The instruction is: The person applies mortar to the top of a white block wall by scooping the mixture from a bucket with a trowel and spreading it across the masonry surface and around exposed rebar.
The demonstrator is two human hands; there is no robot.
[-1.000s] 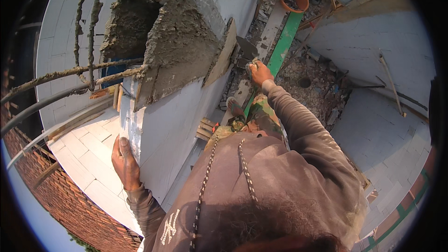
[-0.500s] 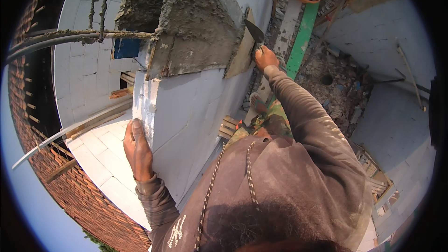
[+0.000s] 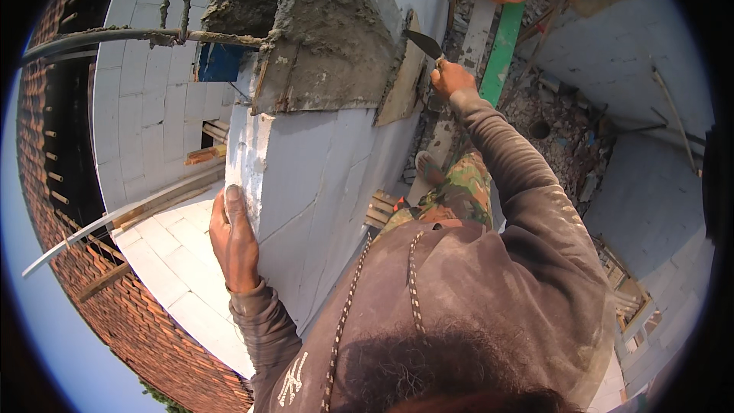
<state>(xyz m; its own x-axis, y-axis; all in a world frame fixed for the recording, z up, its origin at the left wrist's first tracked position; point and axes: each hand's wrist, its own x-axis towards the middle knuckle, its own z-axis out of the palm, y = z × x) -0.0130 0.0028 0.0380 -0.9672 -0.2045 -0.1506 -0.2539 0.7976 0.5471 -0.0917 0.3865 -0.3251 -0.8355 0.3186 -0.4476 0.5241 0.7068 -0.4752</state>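
My right hand (image 3: pixel 453 80), clamped on the trowel (image 3: pixel 424 44), has swung its blade within reach of the mortar's (image 3: pixel 329 46) right edge; my left hand (image 3: pixel 235 241) lies unclenched against the wall (image 3: pixel 306 168).

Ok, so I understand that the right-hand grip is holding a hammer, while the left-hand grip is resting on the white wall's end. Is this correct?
Not quite: the head view shows the right-hand grip holding a trowel, not a hammer. The left-hand grip is indeed resting on the white wall's end.
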